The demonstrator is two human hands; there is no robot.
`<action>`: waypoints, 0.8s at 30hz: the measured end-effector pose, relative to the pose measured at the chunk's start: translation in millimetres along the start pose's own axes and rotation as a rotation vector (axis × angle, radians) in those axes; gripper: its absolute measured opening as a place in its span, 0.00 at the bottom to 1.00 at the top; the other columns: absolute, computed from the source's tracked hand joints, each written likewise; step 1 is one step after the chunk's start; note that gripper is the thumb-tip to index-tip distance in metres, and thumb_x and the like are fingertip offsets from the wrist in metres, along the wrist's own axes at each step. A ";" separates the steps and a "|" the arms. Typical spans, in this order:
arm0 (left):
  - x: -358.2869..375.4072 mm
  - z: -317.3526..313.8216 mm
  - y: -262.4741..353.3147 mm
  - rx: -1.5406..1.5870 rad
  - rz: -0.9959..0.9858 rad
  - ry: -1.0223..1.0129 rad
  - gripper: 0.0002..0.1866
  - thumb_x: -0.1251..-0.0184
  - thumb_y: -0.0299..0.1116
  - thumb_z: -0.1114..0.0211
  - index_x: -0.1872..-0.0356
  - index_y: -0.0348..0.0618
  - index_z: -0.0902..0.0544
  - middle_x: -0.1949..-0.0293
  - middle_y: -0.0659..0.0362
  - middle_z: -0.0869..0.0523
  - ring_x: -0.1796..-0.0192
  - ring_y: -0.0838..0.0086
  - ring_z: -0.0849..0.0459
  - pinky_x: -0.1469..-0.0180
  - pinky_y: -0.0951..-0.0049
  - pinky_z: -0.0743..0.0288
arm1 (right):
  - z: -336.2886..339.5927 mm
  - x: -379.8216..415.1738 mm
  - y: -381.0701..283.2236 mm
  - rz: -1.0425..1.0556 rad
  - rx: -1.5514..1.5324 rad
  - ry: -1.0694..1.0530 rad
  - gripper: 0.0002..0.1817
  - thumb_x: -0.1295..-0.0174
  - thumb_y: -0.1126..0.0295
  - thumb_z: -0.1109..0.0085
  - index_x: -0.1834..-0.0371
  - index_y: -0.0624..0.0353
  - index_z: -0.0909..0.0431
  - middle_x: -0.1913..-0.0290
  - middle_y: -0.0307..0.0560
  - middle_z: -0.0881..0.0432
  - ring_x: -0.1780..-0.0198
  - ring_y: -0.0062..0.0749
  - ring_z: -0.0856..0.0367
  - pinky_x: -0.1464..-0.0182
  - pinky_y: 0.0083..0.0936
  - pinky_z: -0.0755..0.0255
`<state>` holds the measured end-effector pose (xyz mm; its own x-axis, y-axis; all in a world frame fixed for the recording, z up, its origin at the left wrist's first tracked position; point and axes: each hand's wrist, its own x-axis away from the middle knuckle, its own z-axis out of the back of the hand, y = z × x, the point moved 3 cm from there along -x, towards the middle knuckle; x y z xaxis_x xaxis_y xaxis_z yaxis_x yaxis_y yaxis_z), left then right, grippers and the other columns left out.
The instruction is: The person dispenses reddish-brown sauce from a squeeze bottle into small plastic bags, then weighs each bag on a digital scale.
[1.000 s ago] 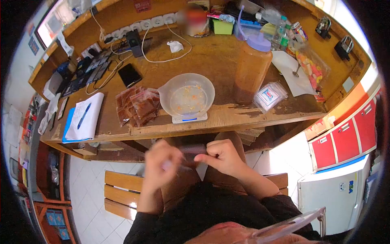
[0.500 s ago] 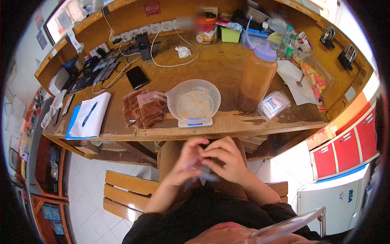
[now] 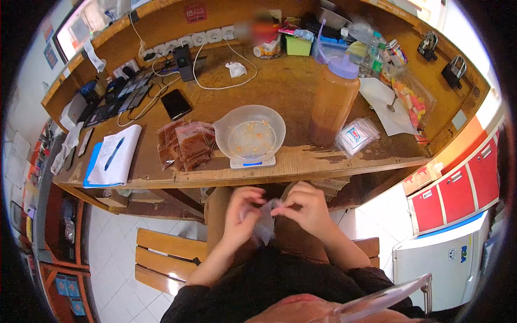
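Over my lap, just below the desk edge, a small clear plastic bag (image 3: pixel 264 229) hangs between my two hands. My right hand (image 3: pixel 308 210) pinches its upper edge. Curled around its other side is my left hand (image 3: pixel 243 215). Beyond them on the desk, a translucent bowl (image 3: pixel 250 132) with orange-yellow crumbs sits on a white digital scale (image 3: pixel 253 163). Left of the bowl lie several sealed packets of red-brown powder (image 3: pixel 191 142). A squeeze bottle (image 3: pixel 334 99) with a purple lid stands to the right, partly filled with brown contents, beside a pack of clear bags (image 3: pixel 356 137).
A notebook with a pen (image 3: pixel 114 153) and a black phone (image 3: pixel 176 104) lie on the left of the desk. Cables and a power strip (image 3: pixel 199 39) run along the back. A bag of colourful sweets (image 3: pixel 412 99) is at the right, and a wooden bench (image 3: pixel 167 253) is below.
My hands have moved apart, and the plastic bag now shows more plainly between them. The whole view has shifted slightly.
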<state>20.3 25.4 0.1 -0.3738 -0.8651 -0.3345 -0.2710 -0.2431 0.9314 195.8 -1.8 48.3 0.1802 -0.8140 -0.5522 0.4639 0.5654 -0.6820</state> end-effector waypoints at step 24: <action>0.9 -15.1 37.5 -0.772 -0.200 -0.033 0.04 0.43 0.27 0.36 0.69 0.36 0.17 0.69 0.54 0.16 0.69 0.61 0.24 0.65 0.67 0.30 | -19.3 11.3 4.0 -0.098 -0.207 -0.094 0.05 0.45 0.74 0.37 0.69 0.63 0.22 0.70 0.50 0.23 0.71 0.41 0.21 0.70 0.29 0.29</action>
<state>23.1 8.8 37.0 -0.4128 -0.7624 -0.4983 0.3510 -0.6380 0.6854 183.0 -6.2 30.0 0.2275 -0.8697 -0.4380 0.2975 0.4904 -0.8192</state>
